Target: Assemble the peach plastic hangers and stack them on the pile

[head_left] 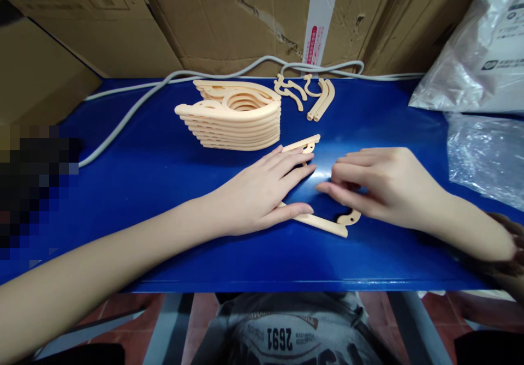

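Note:
A cream plastic folding hanger [321, 224] lies on the blue table in front of me, partly covered by both hands. My left hand [262, 190] rests flat across it, fingers stretched out and thumb spread over one arm of the hanger. To the right, my right hand [376, 182] is curled palm down with the thumb pointing left. A curved, holed hanger part [350, 218] shows from under its thumb side. Whatever its bent fingers hold is hidden. Behind my left hand stands a neat stack of folded cream hangers [235, 117].
Loose hanger hooks [290, 89] and short arms [322, 102] lie at the back of the blue table [164, 245]. A grey cable [135, 115] runs along the rear. Cardboard boxes [254, 21] stand behind; white plastic bags [470, 54] and clear film [485, 152] are at right.

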Demonstrator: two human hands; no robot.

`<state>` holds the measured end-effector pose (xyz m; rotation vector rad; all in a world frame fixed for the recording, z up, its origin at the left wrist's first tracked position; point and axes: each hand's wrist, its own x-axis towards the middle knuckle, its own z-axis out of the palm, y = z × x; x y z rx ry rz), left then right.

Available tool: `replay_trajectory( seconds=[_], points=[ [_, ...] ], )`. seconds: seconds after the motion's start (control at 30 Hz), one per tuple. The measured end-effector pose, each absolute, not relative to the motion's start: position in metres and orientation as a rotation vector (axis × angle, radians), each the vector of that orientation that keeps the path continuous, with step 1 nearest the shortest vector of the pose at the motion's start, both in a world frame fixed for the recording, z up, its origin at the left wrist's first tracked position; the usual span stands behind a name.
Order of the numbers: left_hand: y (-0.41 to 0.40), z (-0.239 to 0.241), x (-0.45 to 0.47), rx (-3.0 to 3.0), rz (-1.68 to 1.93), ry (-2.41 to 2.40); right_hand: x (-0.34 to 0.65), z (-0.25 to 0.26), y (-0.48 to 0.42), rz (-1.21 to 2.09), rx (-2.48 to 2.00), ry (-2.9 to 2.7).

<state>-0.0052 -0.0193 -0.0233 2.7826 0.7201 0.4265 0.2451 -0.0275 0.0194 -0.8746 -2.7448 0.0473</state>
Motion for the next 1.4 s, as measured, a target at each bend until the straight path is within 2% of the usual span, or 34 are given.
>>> replay_trajectory(
  seconds=[0.17,0.43,0.77,1.4],
  points=[
    [-0.018,-0.022,-0.006,2.805,0.326,0.730,0.251,0.018,-0.022,-0.031,-1.139,-2.788],
    [-0.018,-0.024,-0.007,2.839,0.320,0.713,0.245,0.016,-0.023,0.099,-0.831,-2.855],
    [-0.017,-0.024,-0.007,2.771,0.331,0.710,0.242,0.017,-0.027,0.429,-0.627,-2.813],
    [-0.021,-0.018,-0.005,2.780,0.336,0.662,0.246,0.010,-0.019,0.182,-0.847,-2.677]
  ],
)
